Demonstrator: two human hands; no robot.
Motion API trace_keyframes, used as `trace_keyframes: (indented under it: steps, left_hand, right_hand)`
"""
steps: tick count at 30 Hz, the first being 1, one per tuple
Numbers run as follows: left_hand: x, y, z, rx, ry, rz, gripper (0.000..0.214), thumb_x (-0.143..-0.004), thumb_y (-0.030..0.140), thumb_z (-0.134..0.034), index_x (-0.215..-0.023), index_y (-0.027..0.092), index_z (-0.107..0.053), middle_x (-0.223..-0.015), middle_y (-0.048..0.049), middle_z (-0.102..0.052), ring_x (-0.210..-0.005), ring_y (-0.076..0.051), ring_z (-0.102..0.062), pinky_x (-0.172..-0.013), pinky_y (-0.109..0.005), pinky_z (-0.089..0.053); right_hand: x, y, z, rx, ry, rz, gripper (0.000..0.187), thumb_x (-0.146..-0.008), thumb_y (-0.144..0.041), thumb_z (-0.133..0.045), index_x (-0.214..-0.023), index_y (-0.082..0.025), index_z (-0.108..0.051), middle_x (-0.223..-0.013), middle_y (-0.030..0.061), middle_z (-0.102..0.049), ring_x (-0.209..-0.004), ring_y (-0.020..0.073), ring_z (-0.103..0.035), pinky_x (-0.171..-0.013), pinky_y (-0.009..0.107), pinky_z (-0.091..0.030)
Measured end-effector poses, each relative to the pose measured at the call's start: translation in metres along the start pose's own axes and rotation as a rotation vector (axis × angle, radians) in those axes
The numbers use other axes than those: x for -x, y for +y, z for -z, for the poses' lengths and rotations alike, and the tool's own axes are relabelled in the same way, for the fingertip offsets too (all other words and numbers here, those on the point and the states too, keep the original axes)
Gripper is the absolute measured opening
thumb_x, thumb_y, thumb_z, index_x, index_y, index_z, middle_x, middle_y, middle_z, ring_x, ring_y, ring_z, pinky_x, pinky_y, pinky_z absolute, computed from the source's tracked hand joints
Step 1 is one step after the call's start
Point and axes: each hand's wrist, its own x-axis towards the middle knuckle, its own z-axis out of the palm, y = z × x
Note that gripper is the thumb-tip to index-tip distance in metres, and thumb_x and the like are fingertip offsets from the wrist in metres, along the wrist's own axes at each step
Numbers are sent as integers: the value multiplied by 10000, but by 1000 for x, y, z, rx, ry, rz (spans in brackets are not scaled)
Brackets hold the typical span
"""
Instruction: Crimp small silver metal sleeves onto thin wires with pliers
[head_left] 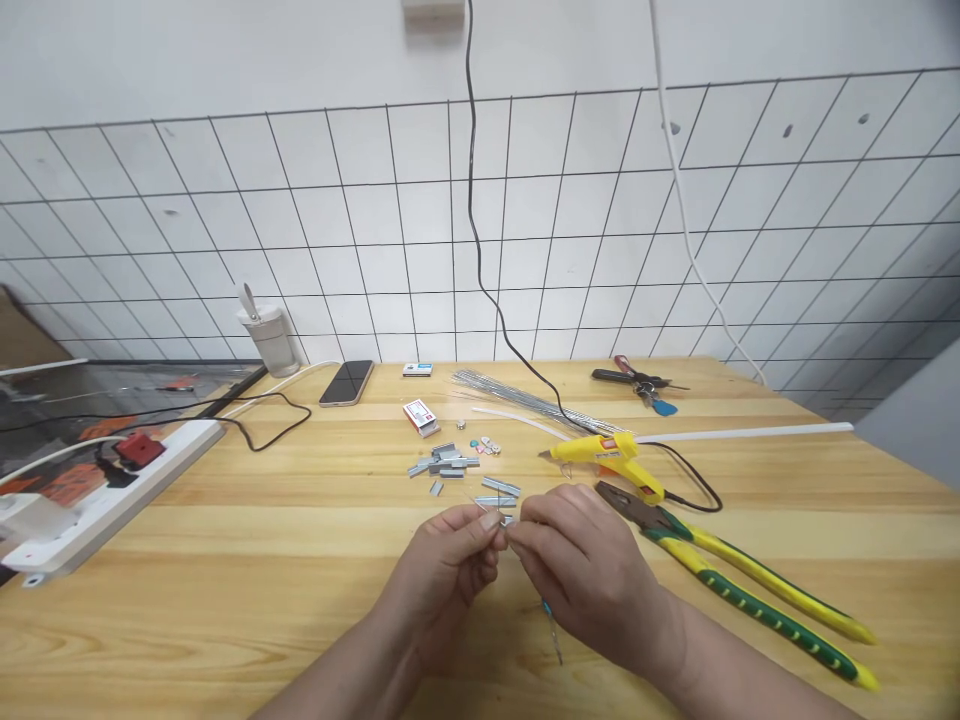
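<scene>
My left hand (454, 550) is closed in a pinch on a thin metal wire (481, 505), whose ends stick up past the fingertips. Fingertip to fingertip with it, my right hand (589, 570) pinches at the same spot, where a small silvery bit (505, 520) shows; its exact shape is too small to tell. Just beyond the fingers lie strips of staples (501, 487), and a looser pile of staple strips (446, 460) is farther left. Under my right hand, a slim metal tool with a blue part (553, 635) is partly hidden.
A yellow glue gun (615, 460) and large yellow-green pliers (750, 590) lie right. Behind are a wire bundle (517, 395), staple boxes (421, 418), a phone (347, 383) and keys (645, 390). Left stand a power strip (172, 455) and a lidded cup (271, 342).
</scene>
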Motion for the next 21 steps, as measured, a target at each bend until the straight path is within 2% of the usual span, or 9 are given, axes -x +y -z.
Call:
trace_keyframes:
  steps: [6,14,21]
  left_hand:
    - [-1,-3,1,-89,-8,-50,238,-572,279,-764,-539,126,-585,-523,19,-542,-465,-44,-426,-480,-167,-316]
    - [0,0,0,-273,-4,-141,269,-551,343,-763,-511,129,-605,-484,8,-567,-429,-52,-389,-474,-212,-253]
    - [2,2,0,-302,-32,-130,248,-559,324,-752,-514,131,-603,-491,-8,-579,-443,-64,-393,-479,-219,-247]
  right_hand:
    - [0,-3,3,-54,-87,-82,165,-796,-111,-454,-731,-174,-592,-664,39,-545,-636,151,-442,-574,297,-324]
    - [1,4,10,-334,-190,-283,146,-815,-158,-480,-748,-186,-607,-681,31,-569,-652,137,-512,-576,263,-393]
    - [-1,3,9,-495,-265,-576,191,-804,-253,-523,-643,-195,-609,-552,-11,-581,-492,98,-480,-474,222,-382]
